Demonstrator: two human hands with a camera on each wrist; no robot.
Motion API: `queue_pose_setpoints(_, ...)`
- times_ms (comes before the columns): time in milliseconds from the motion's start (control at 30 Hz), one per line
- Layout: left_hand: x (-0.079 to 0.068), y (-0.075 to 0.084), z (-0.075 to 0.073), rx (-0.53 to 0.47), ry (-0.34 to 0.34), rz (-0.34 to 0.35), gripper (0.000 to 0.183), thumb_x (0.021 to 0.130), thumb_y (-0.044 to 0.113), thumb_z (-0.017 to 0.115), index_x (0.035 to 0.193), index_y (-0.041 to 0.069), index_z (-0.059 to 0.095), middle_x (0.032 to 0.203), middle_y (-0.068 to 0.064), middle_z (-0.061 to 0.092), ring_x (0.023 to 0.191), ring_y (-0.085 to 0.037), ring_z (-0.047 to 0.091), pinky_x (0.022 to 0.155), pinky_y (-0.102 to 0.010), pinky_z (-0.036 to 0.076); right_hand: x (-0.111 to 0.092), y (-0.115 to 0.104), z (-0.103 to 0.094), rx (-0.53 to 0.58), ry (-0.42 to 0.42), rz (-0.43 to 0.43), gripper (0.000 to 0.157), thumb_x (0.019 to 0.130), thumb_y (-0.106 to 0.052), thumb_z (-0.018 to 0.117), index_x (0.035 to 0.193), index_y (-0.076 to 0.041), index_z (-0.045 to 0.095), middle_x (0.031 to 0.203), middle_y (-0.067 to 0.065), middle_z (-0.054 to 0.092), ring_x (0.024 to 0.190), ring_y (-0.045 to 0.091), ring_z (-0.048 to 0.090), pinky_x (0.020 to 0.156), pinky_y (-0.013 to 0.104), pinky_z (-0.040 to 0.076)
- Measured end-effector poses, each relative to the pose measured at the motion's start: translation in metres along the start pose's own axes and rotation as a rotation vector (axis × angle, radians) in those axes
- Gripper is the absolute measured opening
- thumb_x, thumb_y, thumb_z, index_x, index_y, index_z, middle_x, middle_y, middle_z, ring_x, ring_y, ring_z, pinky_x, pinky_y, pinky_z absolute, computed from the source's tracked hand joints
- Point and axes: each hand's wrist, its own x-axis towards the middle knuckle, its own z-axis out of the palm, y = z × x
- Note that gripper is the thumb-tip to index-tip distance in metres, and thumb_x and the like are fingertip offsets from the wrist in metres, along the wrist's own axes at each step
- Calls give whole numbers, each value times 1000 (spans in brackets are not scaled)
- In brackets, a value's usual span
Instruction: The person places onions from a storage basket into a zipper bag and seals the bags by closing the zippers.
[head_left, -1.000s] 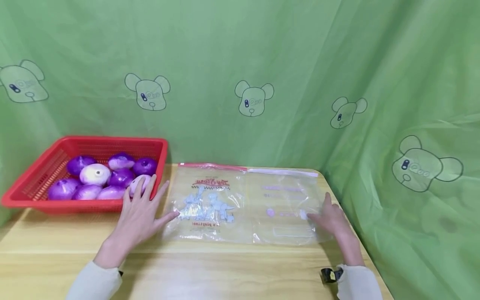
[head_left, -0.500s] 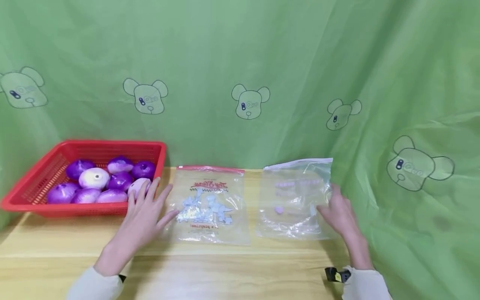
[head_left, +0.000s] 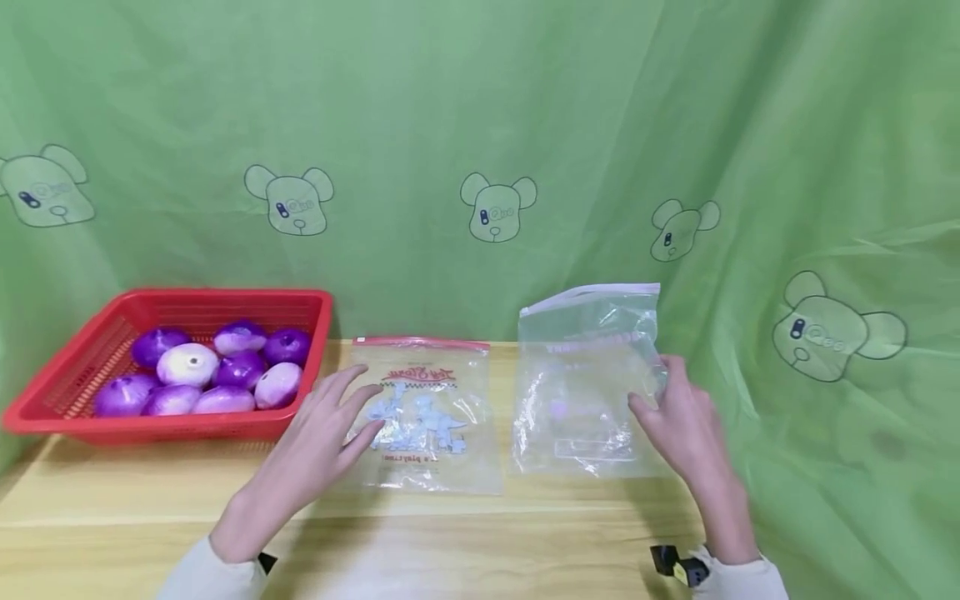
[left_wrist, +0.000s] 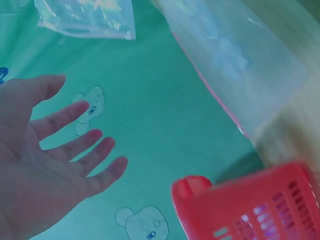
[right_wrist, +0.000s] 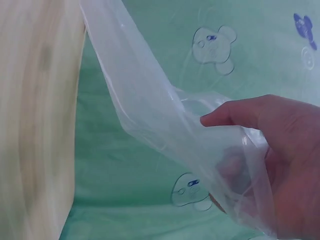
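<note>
R hand [head_left: 686,429] grips R edge of the clear pale-zip bag [head_left: 585,400], thumb on one side, fingers round the other, seen thru the plastic in R wrist view; bag is R of centre, zip edge up in front of the green cloth [head_left: 405,100]; can't tell if its bottom edge touches the wooden table [head_left: 450,550]; L hand [head_left: 318,442] holds nothing, fingers spread + slightly bent, over L part of the red-zip bag [head_left: 431,417]; L wrist view shows it apart from both bags; red-zip bag lies flat w/ red lettering + pale-blue figures, gap btwn it & the pale-zip one; red basket [head_left: 187,423] sits further L, w/ purple + whitish onions [head_left: 238,368] in it; cloth has outlined animal heads [head_left: 498,212]; white sleeves [head_left: 213,575], dark strap [head_left: 678,568] nr R wrist
</note>
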Motion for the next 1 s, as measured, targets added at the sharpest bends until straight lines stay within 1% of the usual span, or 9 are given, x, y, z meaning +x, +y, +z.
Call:
queue_pose_setpoints(133,7,8,-2,-90,-20,-40,39,95,28,67,129,10,61,141,-15,51,131,-32,49,107,-55,41,-5,-17,-1,1,60,-61,63,90,-13,69,143,3,39,66,6,49,46,15,38,36,27,32)
queue_pose_setpoints(267,14,17,-6,-184,-39,-83,40,99,33,62,132,12,60,141,-6,53,130,-24,51,106,-47,44,-11,-33,-3,-16,144,-154,59,89,-8,69,142,0,43,63,2,47,46,14,37,39,27,31)
queue_pose_setpoints(433,23,26,-9,-282,-38,-100,40,100,37,59,133,15,60,138,2,56,128,-16,53,106,-40,45,-21,-54,-7,-35,250,-271,59,84,-1,70,139,-4,48,62,-1,44,47,11,35,40,26,29)
queue_pose_setpoints(600,30,31,-10,-373,-37,-114,37,101,38,57,133,19,60,131,3,61,119,-13,57,101,-40,49,-29,-74,-9,-66,342,-401,65,76,5,74,136,-2,51,62,-1,43,49,10,34,41,26,28)
queue_pose_setpoints(667,32,33,-10,-408,-37,-122,36,101,37,57,132,20,60,128,4,62,115,-13,59,97,-40,51,-31,-80,-9,-70,378,-458,67,72,6,76,134,-2,53,63,0,44,50,12,36,42,28,31)
queue_pose_setpoints(733,34,35,-11,-447,-40,-135,33,101,36,57,131,21,61,124,6,64,110,-11,60,92,-40,53,-35,-86,-8,-64,408,-514,65,72,6,74,133,-1,54,64,2,46,52,15,40,43,33,35)
queue_pose_setpoints(800,35,37,-13,-488,-43,-144,31,102,33,57,129,19,62,123,8,64,107,-10,61,88,-38,55,-39,-91,-7,-53,436,-571,59,74,2,71,131,-1,57,65,4,50,54,18,44,45,37,39)
queue_pose_setpoints(867,36,38,-15,-540,-51,-161,29,103,30,56,129,18,62,122,8,65,106,-10,62,86,-37,56,-42,-96,-3,-38,464,-634,50,80,-4,64,130,-1,59,67,6,53,57,20,49,47,39,42)
queue_pose_setpoints(1000,35,38,-20,-664,-62,-196,27,105,26,50,128,18,62,124,4,66,106,-12,65,87,-39,56,-47,-106,5,-18,515,-755,40,90,-11,49,127,-1,63,70,6,58,58,21,52,50,37,44)
